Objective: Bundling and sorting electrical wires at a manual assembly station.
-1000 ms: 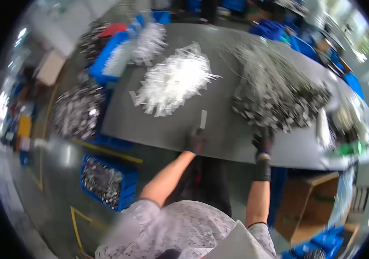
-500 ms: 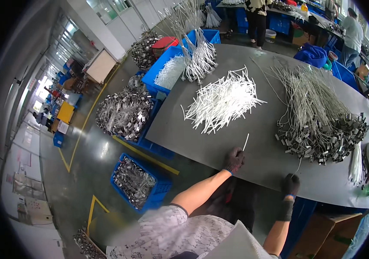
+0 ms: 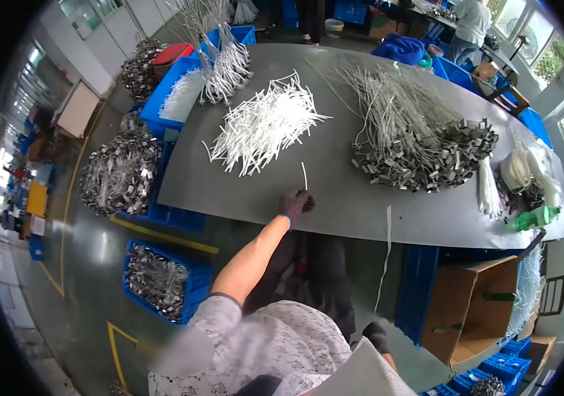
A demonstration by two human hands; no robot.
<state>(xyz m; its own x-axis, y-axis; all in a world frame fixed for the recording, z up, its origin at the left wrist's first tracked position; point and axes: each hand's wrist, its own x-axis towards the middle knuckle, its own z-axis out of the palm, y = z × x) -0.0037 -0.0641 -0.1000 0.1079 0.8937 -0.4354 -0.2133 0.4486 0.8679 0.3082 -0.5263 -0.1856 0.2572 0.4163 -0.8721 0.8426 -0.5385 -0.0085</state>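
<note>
My left hand (image 3: 298, 202), in a dark glove, is closed at the table's near edge. A short white tube (image 3: 305, 175) sticks up from its fingers. My right hand (image 3: 376, 336), also gloved, is low by my right side, beyond the table edge, with its fingers closed. A thin pale wire (image 3: 387, 257) runs from the tabletop down over the edge to just above these fingers; the grip itself is small and unclear. Ahead of my left hand lies a heap of white tubes (image 3: 265, 125). To the right spreads a bundle of wires with metal-coloured end pieces (image 3: 421, 148).
The grey table (image 3: 229, 198) curves across the front. Blue crates (image 3: 196, 284) of wired parts stand on the floor at left. An open cardboard box (image 3: 470, 310) is below the table at right. A green plastic bottle piece (image 3: 536, 218) lies on the right end. A co-worker (image 3: 470, 30) stands far back.
My right hand has drawn back from the table edge toward my body, and a wire now trails over the edge. My left hand still holds the tube. The view has swung right.
</note>
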